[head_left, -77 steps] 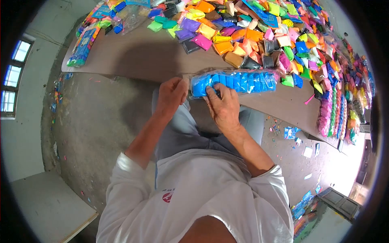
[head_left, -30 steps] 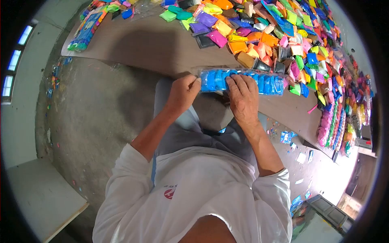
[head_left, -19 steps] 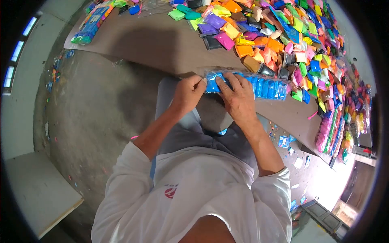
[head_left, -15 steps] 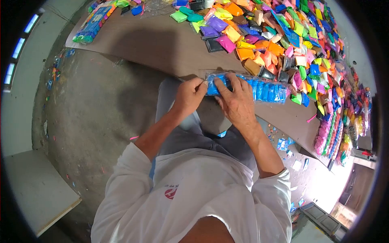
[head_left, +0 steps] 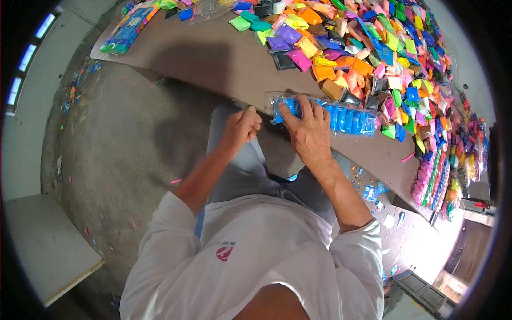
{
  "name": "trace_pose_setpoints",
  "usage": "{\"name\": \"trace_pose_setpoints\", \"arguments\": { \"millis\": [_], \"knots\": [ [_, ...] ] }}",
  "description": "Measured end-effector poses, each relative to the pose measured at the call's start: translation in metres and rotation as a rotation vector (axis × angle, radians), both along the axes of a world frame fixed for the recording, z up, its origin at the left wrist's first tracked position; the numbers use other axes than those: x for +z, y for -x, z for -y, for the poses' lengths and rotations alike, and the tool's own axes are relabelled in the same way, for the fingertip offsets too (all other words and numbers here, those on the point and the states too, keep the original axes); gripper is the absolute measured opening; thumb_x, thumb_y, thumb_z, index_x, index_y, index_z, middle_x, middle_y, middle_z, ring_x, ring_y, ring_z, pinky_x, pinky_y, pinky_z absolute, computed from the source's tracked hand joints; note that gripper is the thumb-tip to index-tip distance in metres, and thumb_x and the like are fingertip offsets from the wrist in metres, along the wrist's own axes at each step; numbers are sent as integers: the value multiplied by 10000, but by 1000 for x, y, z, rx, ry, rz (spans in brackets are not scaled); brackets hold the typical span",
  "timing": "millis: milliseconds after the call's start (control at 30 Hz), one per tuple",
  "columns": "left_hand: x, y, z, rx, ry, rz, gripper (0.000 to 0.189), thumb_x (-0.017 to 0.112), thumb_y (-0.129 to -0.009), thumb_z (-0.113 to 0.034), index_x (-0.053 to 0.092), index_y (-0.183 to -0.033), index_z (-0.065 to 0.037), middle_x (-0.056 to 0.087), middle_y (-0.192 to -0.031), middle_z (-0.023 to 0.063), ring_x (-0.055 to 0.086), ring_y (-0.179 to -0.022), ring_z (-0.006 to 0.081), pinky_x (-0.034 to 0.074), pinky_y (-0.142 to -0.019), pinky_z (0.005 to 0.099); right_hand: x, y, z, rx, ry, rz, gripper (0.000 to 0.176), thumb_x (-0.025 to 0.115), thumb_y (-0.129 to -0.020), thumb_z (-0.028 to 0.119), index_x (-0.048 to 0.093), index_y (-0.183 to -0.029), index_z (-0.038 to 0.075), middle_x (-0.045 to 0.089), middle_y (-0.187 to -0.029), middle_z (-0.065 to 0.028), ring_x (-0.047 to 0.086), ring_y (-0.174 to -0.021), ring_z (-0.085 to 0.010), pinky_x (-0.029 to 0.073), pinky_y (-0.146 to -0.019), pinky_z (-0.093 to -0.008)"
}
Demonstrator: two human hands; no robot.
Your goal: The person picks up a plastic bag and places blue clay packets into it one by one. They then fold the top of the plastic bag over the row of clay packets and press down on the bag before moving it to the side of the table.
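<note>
A clear plastic bag (head_left: 356, 121) with a row of blue packets in it lies along the table's near edge. My right hand (head_left: 308, 130) grips its left part from above, thumb on one side and fingers bent over the packets. Loose clear film sticks out at the bag's left end. Just left of that end and apart from it, my left hand (head_left: 244, 127) is closed, with the thumb pressed against curled fingers. Whether anything small is pinched there is hidden.
A large heap of small colourful packets (head_left: 341, 48) covers the table's (head_left: 186, 64) far right side. Filled long bags (head_left: 429, 178) lie at the right end, another multicoloured pack (head_left: 128, 29) at the far left. Scraps litter the floor (head_left: 122, 138); a pale board (head_left: 48, 245) stands lower left.
My left hand has come off the bag's left end and moved a little left and down, staying closed. The right hand keeps hold of the bag, almost in the same place.
</note>
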State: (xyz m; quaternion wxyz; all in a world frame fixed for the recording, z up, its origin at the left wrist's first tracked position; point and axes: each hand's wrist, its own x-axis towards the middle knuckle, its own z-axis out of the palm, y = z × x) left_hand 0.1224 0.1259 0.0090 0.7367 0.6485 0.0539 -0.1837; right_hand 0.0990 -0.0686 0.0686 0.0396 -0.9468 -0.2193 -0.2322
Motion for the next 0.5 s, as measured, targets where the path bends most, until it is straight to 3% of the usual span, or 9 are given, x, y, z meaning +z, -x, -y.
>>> {"name": "trace_pose_setpoints", "arguments": {
  "millis": [167, 267, 333, 500],
  "knots": [
    [19, -5, 10, -10, 67, -43, 524, 376, -1015, -467, 566, -891, 5, 553, -754, 59, 497, -598, 118, 378, -501, 259, -1, -1, 0, -14, -10, -5, 496, 614, -728, 79, 592, -1211, 187, 486, -1244, -124, 491, -1100, -292, 403, -903, -444],
    [21, -8, 17, -25, 70, 5, 437, 454, -1004, -411, 572, -850, -19, 545, -711, 32, 477, -572, 93, 362, -489, 244, 0, -1, -1, -20, -2, -10, 495, 610, -732, 95, 585, -1220, 175, 487, -1237, -124, 491, -1100, -292, 404, -890, -441],
    [23, -6, 24, -64, -128, 203, 318, 536, -983, -309, 574, -803, -50, 523, -657, -4, 445, -535, 62, 343, -467, 233, -2, 0, -1, -30, 10, -6, 492, 607, -734, 108, 582, -1223, 166, 488, -1234, -124, 491, -1099, -293, 404, -878, -437],
    [13, -5, 37, 4, -178, 201, 257, 553, -971, -204, 550, -753, -68, 494, -625, -28, 410, -504, 45, 325, -439, 236, -3, 0, 1, -2, -56, 19, 452, 592, -741, 140, 614, -1193, 147, 499, -1211, -129, 487, -1109, -286, 398, -840, -422]
  ]
}}
